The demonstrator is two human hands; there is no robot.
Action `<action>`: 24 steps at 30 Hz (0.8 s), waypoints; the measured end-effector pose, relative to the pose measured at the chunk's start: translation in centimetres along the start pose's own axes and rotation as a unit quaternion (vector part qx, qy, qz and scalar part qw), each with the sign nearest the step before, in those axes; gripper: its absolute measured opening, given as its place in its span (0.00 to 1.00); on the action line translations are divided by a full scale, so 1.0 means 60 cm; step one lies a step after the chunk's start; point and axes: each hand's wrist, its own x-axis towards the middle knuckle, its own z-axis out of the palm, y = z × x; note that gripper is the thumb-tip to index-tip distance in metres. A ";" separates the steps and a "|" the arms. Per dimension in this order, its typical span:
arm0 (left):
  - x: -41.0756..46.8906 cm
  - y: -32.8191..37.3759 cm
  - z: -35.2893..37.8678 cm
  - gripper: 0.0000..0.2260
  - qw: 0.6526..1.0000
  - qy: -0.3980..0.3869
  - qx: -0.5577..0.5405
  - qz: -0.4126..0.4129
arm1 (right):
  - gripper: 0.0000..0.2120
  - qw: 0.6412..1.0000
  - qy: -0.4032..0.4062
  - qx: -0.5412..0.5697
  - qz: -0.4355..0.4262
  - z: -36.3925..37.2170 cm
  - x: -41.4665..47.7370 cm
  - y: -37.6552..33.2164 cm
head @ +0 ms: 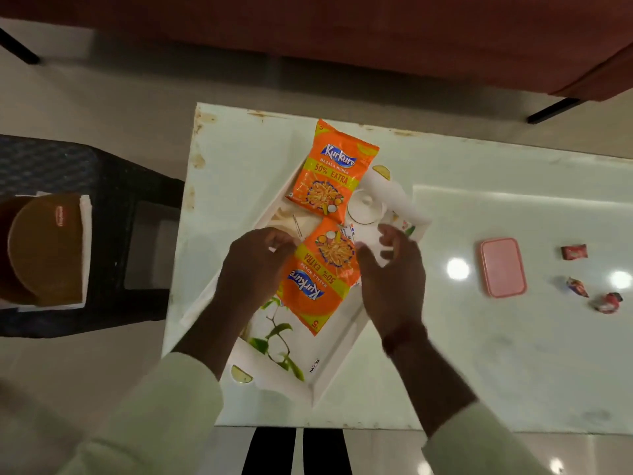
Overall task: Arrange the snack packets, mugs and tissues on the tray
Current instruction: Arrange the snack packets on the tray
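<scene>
- Two orange snack packets lie in the white tray (pixel 339 354), which sits at an angle on the pale table (pixel 479 354).
- Left hand (pixel 255 265): fingers bent, thumb apart from them, fingertips at the upper left edge of the near packet (pixel 317 275). Motion blur hides whether it pinches the packet or only touches it.
- Right hand (pixel 394 279): half spread and holding nothing, fingers loosely curved and raised over the tray. Its thumb lies against the right edge of the near packet.
- The near packet lies flat in the middle of the tray, between the two hands, with its print upside down to the camera.
- The far packet (pixel 334 173) lies at the tray's far end, its top reaching over the rim, its lower edge just beside the near packet.
- One white mug (pixel 364 207) stands upright in the tray, touching the far packet's right side.
- White tissues (pixel 286 217) show in the tray just beyond the left hand, partly hidden.
- On the table, well to the right of the tray, are a pink lidded box (pixel 503 267) and three wrapped sweets (pixel 578 286).
</scene>
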 end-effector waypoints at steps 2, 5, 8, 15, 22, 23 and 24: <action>-0.012 -0.015 -0.007 0.18 0.997 -0.047 0.065 -0.015 | 0.21 0.997 -0.046 -0.065 -0.025 0.000 -0.043 0.022; -0.042 -0.032 0.000 0.23 0.983 -0.131 0.107 -0.073 | 0.23 0.987 -0.099 -0.118 -0.039 0.014 -0.047 0.027; -0.076 -0.032 0.012 0.09 0.971 -0.095 -0.110 -0.189 | 0.25 0.976 -0.142 -0.165 -0.007 0.025 -0.023 0.012; -0.094 0.025 -0.024 0.01 0.988 0.022 -0.133 -0.081 | 0.04 0.949 -0.235 0.135 0.160 -0.027 -0.040 0.011; 0.038 0.206 -0.033 0.05 0.980 0.010 -0.022 0.195 | 0.04 0.836 -0.166 0.394 0.344 -0.029 -0.055 0.006; 0.062 0.232 -0.022 0.05 0.970 -0.019 0.012 0.241 | 0.03 0.811 -0.141 0.437 0.361 -0.021 -0.049 0.002; 0.086 0.255 -0.009 0.04 0.958 -0.052 0.039 0.278 | 0.02 0.787 -0.111 0.476 0.376 -0.011 -0.040 -0.003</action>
